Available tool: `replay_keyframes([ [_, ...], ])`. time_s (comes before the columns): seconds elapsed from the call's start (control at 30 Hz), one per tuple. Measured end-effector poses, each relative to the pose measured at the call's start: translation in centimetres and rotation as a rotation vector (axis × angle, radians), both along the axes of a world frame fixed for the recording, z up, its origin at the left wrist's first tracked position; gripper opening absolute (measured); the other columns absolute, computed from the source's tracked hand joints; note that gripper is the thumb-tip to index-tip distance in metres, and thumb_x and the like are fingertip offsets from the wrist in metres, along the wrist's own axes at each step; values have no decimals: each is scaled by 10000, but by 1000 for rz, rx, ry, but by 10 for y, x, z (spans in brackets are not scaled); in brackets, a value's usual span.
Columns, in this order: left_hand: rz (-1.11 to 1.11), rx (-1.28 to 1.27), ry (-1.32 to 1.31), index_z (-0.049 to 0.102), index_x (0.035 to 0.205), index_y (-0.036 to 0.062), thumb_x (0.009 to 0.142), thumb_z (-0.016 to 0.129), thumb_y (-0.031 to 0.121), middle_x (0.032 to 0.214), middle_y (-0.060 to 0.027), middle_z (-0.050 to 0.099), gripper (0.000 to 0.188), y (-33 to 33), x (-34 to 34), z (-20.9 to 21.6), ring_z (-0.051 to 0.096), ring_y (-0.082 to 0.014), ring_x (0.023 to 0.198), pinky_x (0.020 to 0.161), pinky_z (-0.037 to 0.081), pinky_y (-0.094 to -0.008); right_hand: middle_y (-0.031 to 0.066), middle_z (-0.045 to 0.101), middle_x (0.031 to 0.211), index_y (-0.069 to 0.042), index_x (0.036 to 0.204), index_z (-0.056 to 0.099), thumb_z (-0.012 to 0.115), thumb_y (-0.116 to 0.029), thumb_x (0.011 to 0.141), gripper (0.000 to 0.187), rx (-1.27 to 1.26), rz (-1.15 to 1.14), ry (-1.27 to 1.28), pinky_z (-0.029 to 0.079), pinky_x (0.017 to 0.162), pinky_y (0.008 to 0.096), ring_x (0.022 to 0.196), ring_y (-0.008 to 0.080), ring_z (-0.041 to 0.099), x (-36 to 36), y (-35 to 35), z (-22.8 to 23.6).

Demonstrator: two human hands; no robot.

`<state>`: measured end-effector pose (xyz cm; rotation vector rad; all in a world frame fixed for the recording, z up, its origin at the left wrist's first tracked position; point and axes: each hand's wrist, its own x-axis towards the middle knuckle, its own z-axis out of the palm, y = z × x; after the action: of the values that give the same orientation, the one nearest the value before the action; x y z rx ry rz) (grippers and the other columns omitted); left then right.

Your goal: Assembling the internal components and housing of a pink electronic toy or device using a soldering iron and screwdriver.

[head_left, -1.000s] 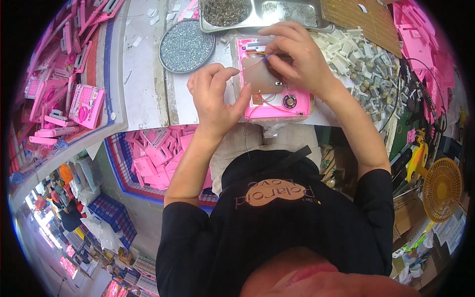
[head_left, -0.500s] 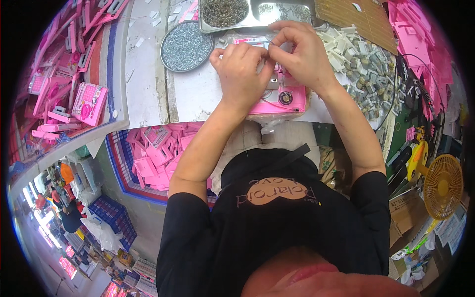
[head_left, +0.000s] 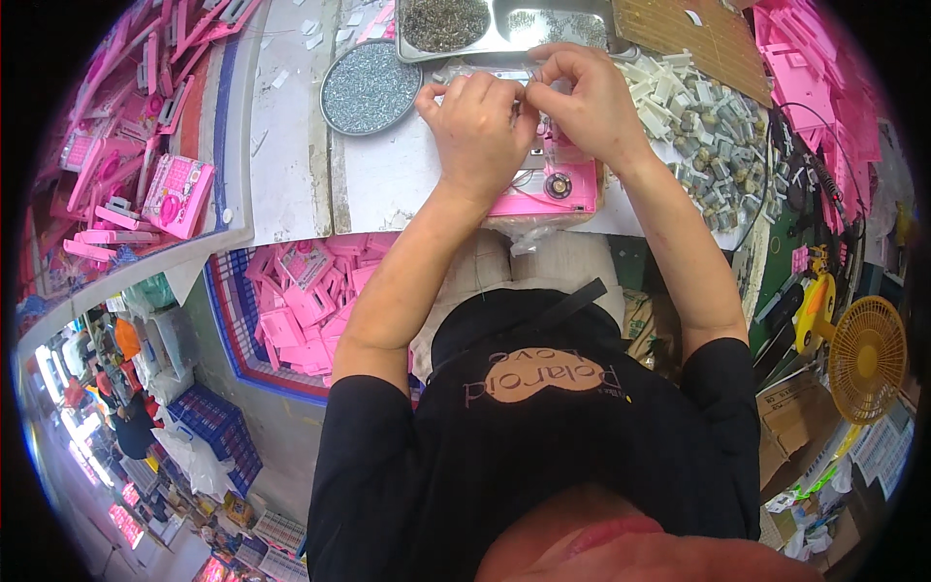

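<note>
A pink plastic toy housing (head_left: 543, 202) rests on clear plastic film (head_left: 529, 236) at the near edge of the bench. A small round black part (head_left: 558, 185) and thin wires show on its near end. Over its far half, my left hand (head_left: 478, 131) and my right hand (head_left: 592, 109) meet fingertip to fingertip. Both are closed in a pinch, fingers curled. Whatever lies between the fingertips is too small and too covered to make out. My hands also hide much of the housing's far part.
A round dish of small screws (head_left: 371, 87) stands to the left. Behind my hands lies a metal tray (head_left: 493, 47) of small parts. White and grey motor-like pieces (head_left: 713, 136) are heaped on the right. Pink parts fill a crate (head_left: 233, 310) below and the left side; a yellow fan (head_left: 868, 359) stands right.
The whole view has shifted slightly. My left fingers have moved a little and cover more of the housing's far part. Both hands stay pinched together over it.
</note>
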<state>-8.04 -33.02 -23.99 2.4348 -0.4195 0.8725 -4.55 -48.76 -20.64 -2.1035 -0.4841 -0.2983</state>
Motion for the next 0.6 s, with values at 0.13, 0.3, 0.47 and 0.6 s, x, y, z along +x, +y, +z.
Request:
replay_keyframes([
  [0.13,-38,17,-34,685,805,153,773,766,205,785,20,619,102,7,-1,0,598,-188,793,877,307,-442,202,750,995,29,728,705,716,-248,728,277,51,24,119,542,836,400,840,342,705,2,-2,-3],
  [0.3,-103,8,-5,686,803,157,800,761,200,785,33,629,87,21,-7,-3,607,-177,796,883,306,-421,156,729,1139,22,774,684,707,-182,805,208,97,31,281,515,762,297,832,157,668,3,-8,-10],
  [0.47,0,-152,175,669,788,131,800,734,158,841,-23,626,72,31,-17,-9,603,-223,855,928,341,-465,131,713,1171,-14,804,677,706,-137,848,134,89,42,328,493,770,268,877,109,634,1,-13,-6],
  [0.6,120,-451,43,659,968,58,819,707,64,914,-98,633,156,38,-9,-11,614,-259,876,926,423,-448,95,694,1224,-65,838,689,724,-134,821,79,-116,1,-66,465,948,364,1093,238,596,-14,-17,-7],
])
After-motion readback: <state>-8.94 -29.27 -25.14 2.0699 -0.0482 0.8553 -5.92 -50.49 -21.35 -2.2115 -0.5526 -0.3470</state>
